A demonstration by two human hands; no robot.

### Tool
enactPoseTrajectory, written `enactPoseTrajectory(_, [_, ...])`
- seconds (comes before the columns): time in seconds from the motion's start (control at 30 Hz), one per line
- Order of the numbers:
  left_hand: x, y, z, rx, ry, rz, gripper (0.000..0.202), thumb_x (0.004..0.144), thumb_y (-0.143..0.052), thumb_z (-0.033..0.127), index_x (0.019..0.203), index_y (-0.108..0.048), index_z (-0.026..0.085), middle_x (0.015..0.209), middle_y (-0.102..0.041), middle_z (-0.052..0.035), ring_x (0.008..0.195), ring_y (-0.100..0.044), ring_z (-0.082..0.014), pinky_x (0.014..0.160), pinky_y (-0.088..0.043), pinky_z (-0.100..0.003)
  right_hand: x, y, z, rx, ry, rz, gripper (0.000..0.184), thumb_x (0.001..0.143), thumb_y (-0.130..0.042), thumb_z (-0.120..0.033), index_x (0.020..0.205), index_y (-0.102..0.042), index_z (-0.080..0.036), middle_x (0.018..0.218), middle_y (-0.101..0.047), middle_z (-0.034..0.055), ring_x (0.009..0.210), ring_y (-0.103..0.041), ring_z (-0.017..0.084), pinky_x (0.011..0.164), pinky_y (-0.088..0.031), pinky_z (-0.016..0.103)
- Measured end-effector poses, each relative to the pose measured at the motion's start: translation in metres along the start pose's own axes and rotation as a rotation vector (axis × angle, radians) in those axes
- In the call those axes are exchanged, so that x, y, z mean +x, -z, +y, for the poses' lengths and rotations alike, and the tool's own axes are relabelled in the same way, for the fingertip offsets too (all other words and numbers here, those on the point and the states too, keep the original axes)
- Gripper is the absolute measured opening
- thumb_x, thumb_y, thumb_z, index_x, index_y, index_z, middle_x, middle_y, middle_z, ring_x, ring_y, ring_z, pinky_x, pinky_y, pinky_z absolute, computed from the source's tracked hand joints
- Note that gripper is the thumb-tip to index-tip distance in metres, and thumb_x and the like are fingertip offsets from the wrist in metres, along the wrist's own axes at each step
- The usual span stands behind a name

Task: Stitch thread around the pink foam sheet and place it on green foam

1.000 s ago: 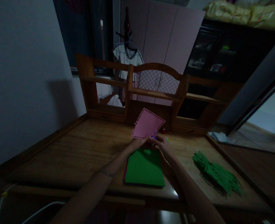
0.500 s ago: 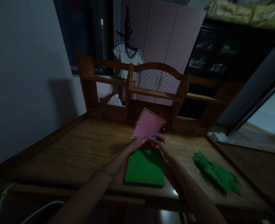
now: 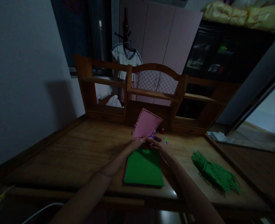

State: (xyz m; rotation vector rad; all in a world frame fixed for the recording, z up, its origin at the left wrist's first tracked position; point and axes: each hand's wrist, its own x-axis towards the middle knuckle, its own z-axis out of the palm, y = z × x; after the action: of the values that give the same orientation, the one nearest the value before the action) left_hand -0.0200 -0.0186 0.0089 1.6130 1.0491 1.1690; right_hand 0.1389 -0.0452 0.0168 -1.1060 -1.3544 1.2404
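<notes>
A pink sheet [image 3: 147, 123] with a row of small dark holes or marks along its edges stands tilted up over the desk. My left hand [image 3: 141, 142] is closed on its lower edge. Beside it, my right hand [image 3: 158, 142] closes around a small purple object [image 3: 152, 137] at the sheet's lower right corner; its kind is too small and dark to make out. Below both hands lies a stack of green sheets [image 3: 143, 169], with a thin pink edge showing at its left side.
A heap of green cut pieces [image 3: 215, 171] lies at the right of the wooden desk [image 3: 76, 149]. Past my right hand are a small red object [image 3: 162, 131] and a small green and white object [image 3: 165, 140]. A wooden shelf [image 3: 151, 93] borders the back.
The camera view has shifted slightly. Both hands stay together at the sheet's lower corner, and the right hand has shifted a little, showing more of the green and white object.
</notes>
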Motion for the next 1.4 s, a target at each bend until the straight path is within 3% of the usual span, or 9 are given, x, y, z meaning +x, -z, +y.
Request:
enactPoseTrajectory(0.17, [-0.003, 0.004, 0.002, 0.011, 0.002, 0.005, 0.038, 0.078, -0.054, 0.051, 0.088, -0.07, 0.018, 0.096, -0.071, -0.0063, 0.103, -0.06, -0.022, 0.099, -0.039, -0.032, -0.003, -0.003, -0.003, 0.022, -0.008, -0.019, 0.036, 0.063, -0.074, -0.045, 0.088, -0.066, -0.02, 0.077, -0.066, 0.0026, 0.065, -0.061, 0.017, 0.064, -0.049, 0.029])
enactPoseTrajectory(0.43, [-0.003, 0.003, 0.006, -0.053, -0.151, 0.041, 0.033, 0.08, -0.055, 0.041, 0.099, -0.067, 0.017, 0.096, -0.07, -0.0056, 0.106, -0.058, -0.0192, 0.101, -0.037, -0.033, -0.003, -0.004, -0.003, -0.001, 0.008, -0.031, 0.039, 0.062, -0.074, -0.047, 0.089, -0.067, -0.021, 0.077, -0.067, 0.0023, 0.064, -0.061, 0.016, 0.064, -0.047, 0.029])
enactPoseTrajectory(0.7, [0.001, 0.002, -0.005, -0.093, -0.148, 0.071, 0.036, 0.078, -0.059, 0.04, 0.103, -0.064, 0.015, 0.098, -0.069, -0.0081, 0.112, -0.054, -0.0218, 0.104, -0.034, -0.037, 0.0, 0.0, 0.0, 0.077, 0.025, 0.046, 0.037, 0.065, -0.072, -0.048, 0.089, -0.068, -0.021, 0.08, -0.067, 0.0029, 0.065, -0.06, 0.016, 0.065, -0.047, 0.029])
enactPoseTrajectory(1.03, [0.0, 0.002, -0.002, -0.082, -0.188, 0.097, 0.043, 0.078, -0.059, 0.042, 0.112, -0.061, 0.016, 0.105, -0.068, -0.0085, 0.108, -0.057, -0.0214, 0.101, -0.037, -0.037, -0.003, -0.003, 0.001, 0.087, -0.019, -0.058, 0.037, 0.066, -0.073, -0.044, 0.093, -0.068, -0.02, 0.08, -0.067, 0.0044, 0.065, -0.06, 0.016, 0.066, -0.049, 0.03])
enactPoseTrajectory(1.4, [-0.001, 0.002, 0.001, -0.066, -0.185, 0.104, 0.039, 0.078, -0.059, 0.04, 0.109, -0.062, 0.016, 0.107, -0.067, -0.008, 0.106, -0.058, -0.0203, 0.098, -0.04, -0.035, -0.002, -0.002, 0.0, 0.064, -0.013, -0.064, 0.039, 0.062, -0.075, -0.047, 0.091, -0.067, -0.021, 0.078, -0.067, 0.0035, 0.063, -0.06, 0.016, 0.064, -0.049, 0.03])
